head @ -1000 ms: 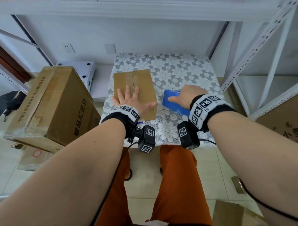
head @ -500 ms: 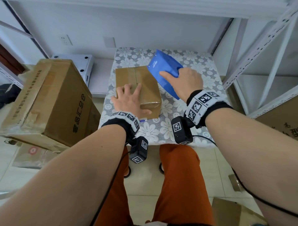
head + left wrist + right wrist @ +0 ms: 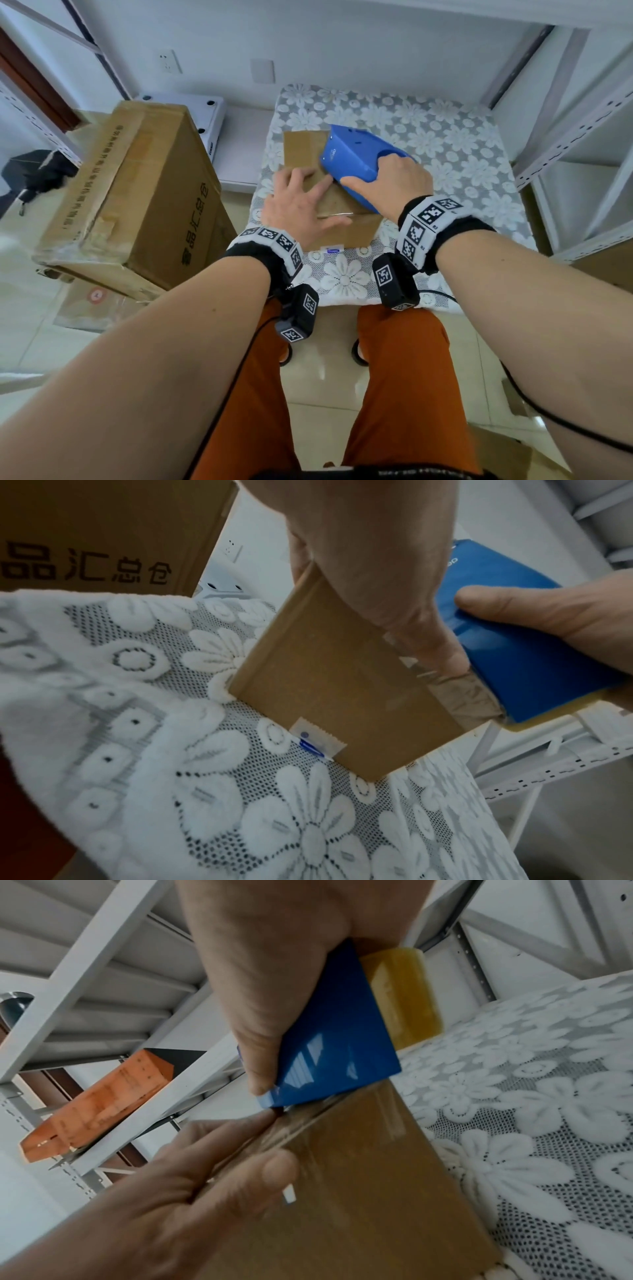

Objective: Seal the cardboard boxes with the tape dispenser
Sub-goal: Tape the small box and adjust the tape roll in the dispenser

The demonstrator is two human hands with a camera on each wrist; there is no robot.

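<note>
We press our left hand (image 3: pixel 301 209), fingers spread flat, on the small brown cardboard box (image 3: pixel 346 226) on the flower-lace table (image 3: pixel 445 144) to steady it; our right hand (image 3: pixel 394 181) clamps the blue plastic tape dispenser (image 3: pixel 356 157) onto its top, ready to lay tape.

Head view: high, facing forward and down over both forearms to the table (image 3: pixel 445 144). Left wrist view: close, low, looking along the left hand (image 3: pixel 373 547). Right wrist view: close, looking up along the right hand (image 3: pixel 274 969). All three share the small box (image 3: pixel 346 233) and blue tape dispenser (image 3: pixel 352 157).
</note>
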